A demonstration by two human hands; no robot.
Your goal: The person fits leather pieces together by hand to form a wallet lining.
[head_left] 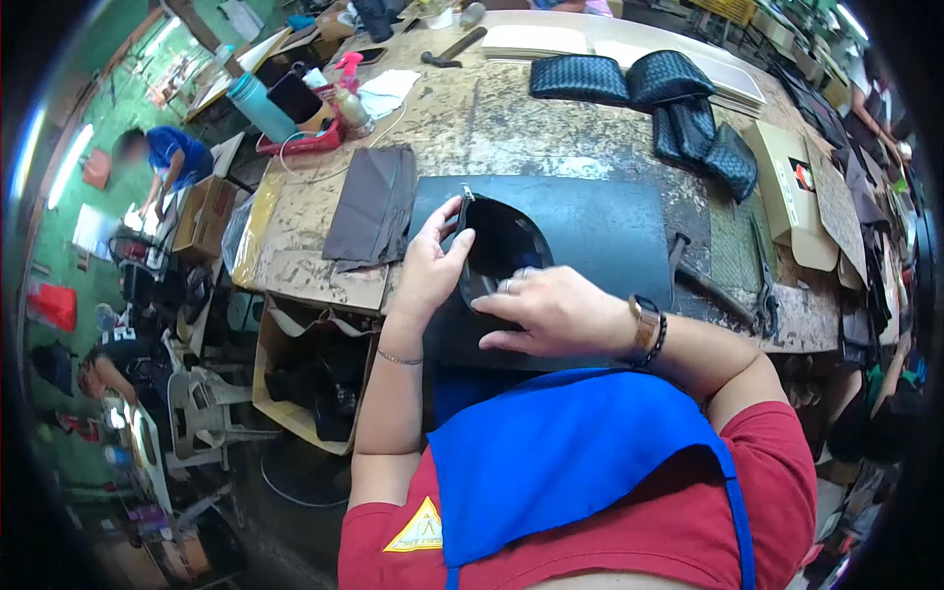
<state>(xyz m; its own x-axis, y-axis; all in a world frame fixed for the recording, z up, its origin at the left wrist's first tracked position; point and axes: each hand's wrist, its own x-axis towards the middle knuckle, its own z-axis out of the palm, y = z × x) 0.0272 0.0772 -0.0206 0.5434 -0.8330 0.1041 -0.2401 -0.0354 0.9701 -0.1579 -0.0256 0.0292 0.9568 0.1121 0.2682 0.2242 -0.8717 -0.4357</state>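
A black, glossy, curved piece like an open leather pouch [503, 234] stands tilted over the dark work mat [610, 221], its hollow inside facing up. A small metal bit shows at its far left corner. My left hand [433, 264] pinches the pouch's left edge, thumb on the near side and fingers behind. At the near right edge of the pouch, my right hand [556, 310] is closed with curled fingers against it; the fingertips are partly hidden. Left of the mat lies a folded dark cloth-like sheet [372, 205].
Right of the mat are a hammer [713, 290] and scissors [763, 275]. Black woven-pattern pieces [678, 79] lie at the back right, near an open cardboard box [787, 192]. A red basket [310, 138] with a teal bottle [261, 103] and another hammer [454, 49] stand farther back.
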